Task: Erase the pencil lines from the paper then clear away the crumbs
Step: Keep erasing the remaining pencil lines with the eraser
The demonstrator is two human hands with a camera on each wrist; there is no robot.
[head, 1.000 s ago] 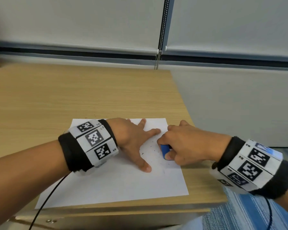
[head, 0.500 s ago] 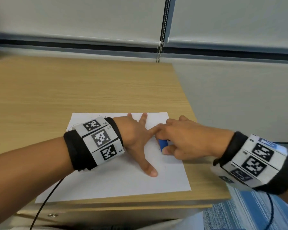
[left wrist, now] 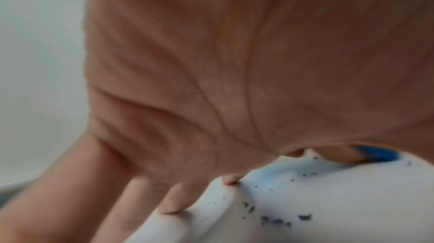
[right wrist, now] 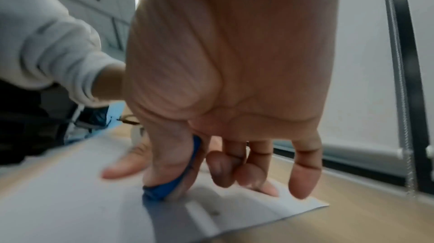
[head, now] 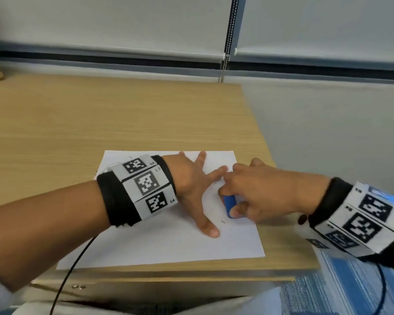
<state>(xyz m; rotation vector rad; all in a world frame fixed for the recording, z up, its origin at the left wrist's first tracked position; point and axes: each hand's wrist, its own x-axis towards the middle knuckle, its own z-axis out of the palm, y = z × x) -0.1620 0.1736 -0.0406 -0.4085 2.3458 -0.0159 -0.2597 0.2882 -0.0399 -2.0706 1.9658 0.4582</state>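
Paper (head: 159,244) lay at the table's (head: 100,119) near right corner, its near edge almost flush with the table's front edge. On it the left hand (head: 191,185) pressed flat, fingers spread. Just right of it the right hand (head: 259,194) pinched a blue eraser (head: 229,205) against the sheet, most of the eraser hidden by the fingers. Dark crumbs (left wrist: 277,219) dotted the paper, blurred. Beyond, the tabletop ran bare toward the far edge.

Matt white paper (head: 168,246); wood-grain desk (head: 100,114).
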